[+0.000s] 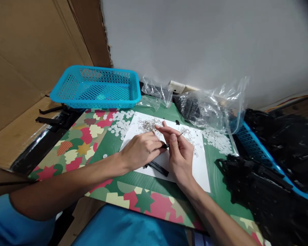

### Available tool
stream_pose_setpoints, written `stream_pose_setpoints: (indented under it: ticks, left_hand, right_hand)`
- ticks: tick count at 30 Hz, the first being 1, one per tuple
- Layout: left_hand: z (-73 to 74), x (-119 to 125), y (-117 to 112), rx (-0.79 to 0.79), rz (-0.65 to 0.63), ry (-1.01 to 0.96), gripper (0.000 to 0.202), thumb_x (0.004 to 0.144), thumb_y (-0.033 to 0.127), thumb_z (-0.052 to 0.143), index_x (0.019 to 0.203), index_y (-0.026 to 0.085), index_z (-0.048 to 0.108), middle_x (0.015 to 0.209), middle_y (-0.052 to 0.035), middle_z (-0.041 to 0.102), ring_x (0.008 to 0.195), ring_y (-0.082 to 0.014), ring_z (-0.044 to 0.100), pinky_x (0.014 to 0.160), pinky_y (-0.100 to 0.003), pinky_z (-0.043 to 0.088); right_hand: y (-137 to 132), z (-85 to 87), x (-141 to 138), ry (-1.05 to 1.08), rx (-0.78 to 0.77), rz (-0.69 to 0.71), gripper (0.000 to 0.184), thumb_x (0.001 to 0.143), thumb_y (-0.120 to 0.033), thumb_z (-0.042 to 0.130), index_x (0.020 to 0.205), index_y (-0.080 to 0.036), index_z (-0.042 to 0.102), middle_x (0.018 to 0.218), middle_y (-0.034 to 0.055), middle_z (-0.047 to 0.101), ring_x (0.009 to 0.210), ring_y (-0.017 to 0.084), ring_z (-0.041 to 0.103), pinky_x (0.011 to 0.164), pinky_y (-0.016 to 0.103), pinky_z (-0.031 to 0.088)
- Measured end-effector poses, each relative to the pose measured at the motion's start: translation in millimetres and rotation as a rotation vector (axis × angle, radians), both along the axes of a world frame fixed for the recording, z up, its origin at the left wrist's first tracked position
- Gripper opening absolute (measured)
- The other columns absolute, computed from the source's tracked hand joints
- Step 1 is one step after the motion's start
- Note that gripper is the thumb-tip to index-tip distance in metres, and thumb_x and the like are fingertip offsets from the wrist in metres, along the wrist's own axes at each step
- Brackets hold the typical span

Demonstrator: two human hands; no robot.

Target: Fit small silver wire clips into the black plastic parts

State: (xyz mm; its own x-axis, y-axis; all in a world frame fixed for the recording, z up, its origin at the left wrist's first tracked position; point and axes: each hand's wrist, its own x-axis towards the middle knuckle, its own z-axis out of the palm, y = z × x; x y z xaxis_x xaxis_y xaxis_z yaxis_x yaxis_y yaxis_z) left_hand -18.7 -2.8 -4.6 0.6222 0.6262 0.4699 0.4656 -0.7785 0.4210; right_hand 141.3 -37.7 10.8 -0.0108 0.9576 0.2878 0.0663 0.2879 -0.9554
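Observation:
My left hand point(141, 149) is closed around a long black plastic piece point(157, 167) that lies across a white sheet of paper point(200, 171). My right hand point(178, 153) meets it, thumb and forefinger pinched on a tiny metal part I can barely make out. A heap of small silver metal parts point(147, 124) lies on the paper just beyond my fingers. Small white discs point(119, 124) are scattered to the left of the paper, and more white discs point(218, 140) to its right.
A blue plastic basket point(97, 87) stands at the back left on the patterned table mat point(87, 140). Clear plastic bags point(210, 106) lie at the back. A pile of black plastic pieces point(267, 191) fills a blue tray point(254, 150) on the right. Cardboard point(23, 68) walls the left side.

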Motion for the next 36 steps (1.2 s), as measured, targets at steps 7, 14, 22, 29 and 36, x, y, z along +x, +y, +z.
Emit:
stream_pose_setpoints:
  ticks: [7, 14, 22, 29, 36]
  left_hand:
    - [16.5, -5.0, 10.3, -0.035, 0.303, -0.219, 0.015, 0.097, 0.026, 0.072, 0.11, 0.02, 0.076, 0.106, -0.0063, 0.08, 0.099, -0.0234, 0.071, 0.086, -0.036, 0.055]
    - [21.8, -11.8, 25.5, -0.347, 0.496, -0.447, 0.018, 0.103, 0.037, 0.062, 0.108, 0.02, 0.063, 0.094, -0.0006, 0.071, 0.069, -0.012, 0.06, 0.063, -0.026, 0.042]
    - [17.7, -10.0, 30.3, -0.401, 0.439, -0.596, 0.011, 0.104, 0.032, 0.06, 0.107, 0.021, 0.059, 0.1, -0.0014, 0.066, 0.07, -0.0102, 0.057, 0.062, -0.026, 0.04]
    - [17.4, -10.1, 29.2, -0.404, 0.429, -0.591, 0.01, 0.101, 0.027, 0.064, 0.107, 0.02, 0.06, 0.1, 0.0014, 0.066, 0.065, -0.0071, 0.052, 0.061, -0.025, 0.039]
    - [17.1, -9.9, 28.1, -0.359, 0.43, -0.522, 0.015, 0.096, 0.026, 0.07, 0.107, 0.021, 0.061, 0.097, 0.0021, 0.067, 0.067, -0.0082, 0.054, 0.063, -0.025, 0.042]
  right_hand:
    - [26.1, 30.7, 34.8, -0.239, 0.171, -0.198, 0.031, 0.111, -0.04, 0.049, 0.113, -0.024, 0.075, 0.103, 0.0077, 0.071, 0.088, 0.02, 0.064, 0.079, 0.036, 0.052]
    - [59.9, 19.0, 50.2, -0.738, -0.044, 0.162, 0.012, 0.097, -0.028, 0.071, 0.091, -0.02, 0.078, 0.089, 0.0041, 0.075, 0.077, 0.018, 0.063, 0.069, 0.031, 0.044]
    - [65.0, 7.7, 41.1, -0.722, -0.074, 0.228, 0.012, 0.091, -0.016, 0.072, 0.091, -0.022, 0.082, 0.094, 0.0053, 0.078, 0.08, 0.02, 0.069, 0.074, 0.033, 0.049]
    - [63.8, 9.5, 40.1, -0.778, -0.073, 0.247, 0.017, 0.092, -0.01, 0.067, 0.092, -0.022, 0.08, 0.097, 0.0054, 0.074, 0.084, 0.02, 0.066, 0.079, 0.034, 0.048]
    - [54.2, 20.7, 42.6, -0.858, -0.049, 0.362, 0.014, 0.096, -0.012, 0.061, 0.093, -0.021, 0.071, 0.098, 0.0057, 0.071, 0.087, 0.02, 0.063, 0.078, 0.032, 0.045]
